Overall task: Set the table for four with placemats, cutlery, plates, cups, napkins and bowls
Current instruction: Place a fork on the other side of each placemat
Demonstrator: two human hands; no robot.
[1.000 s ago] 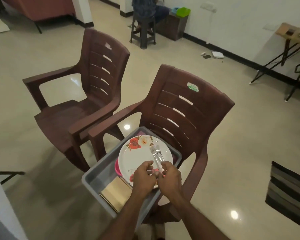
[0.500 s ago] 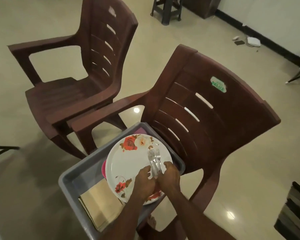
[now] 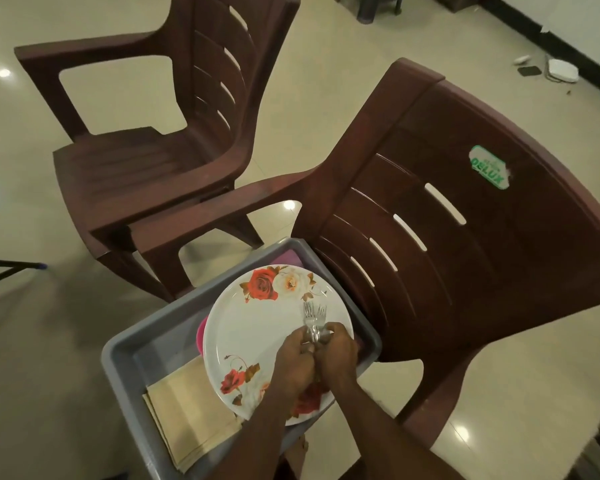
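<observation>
A: Where were the forks [image 3: 313,318]?

B: Over the plate [image 3: 257,337], toward its right side. Their tines pointed up and away from the person, and their handles were buried between the two hands.

A: And the hands themselves?

B: The left hand [image 3: 294,363] and the right hand [image 3: 336,355] were pressed together side by side, fingers of both curled round the fork handles. Both forearms reached in from the bottom edge of the view.

A: How many forks were there?

B: At least two sets of tines showed; beyond that one could not tell, since the hands hid the rest.

A: What did the plate sit in?

B: A grey bin [image 3: 142,337]. The plate was white with red and cream roses printed near its far rim and again near its close rim. It lay on top of other things, with a bit of pink [image 3: 199,336] peeking out at its left edge.

A: Anything else in the bin?

B: A stack of beige napkins [image 3: 187,420] lay in the near left corner, touching the plate's edge.

A: And the bin rested on what?

B: On the seat of the near chair [image 3: 465,258], a brown plastic one with a slotted back and a green sticker [image 3: 489,172]. A second chair [image 3: 160,140] of the same kind stood just beside it on the left, on a glossy cream floor [image 3: 42,323].
</observation>
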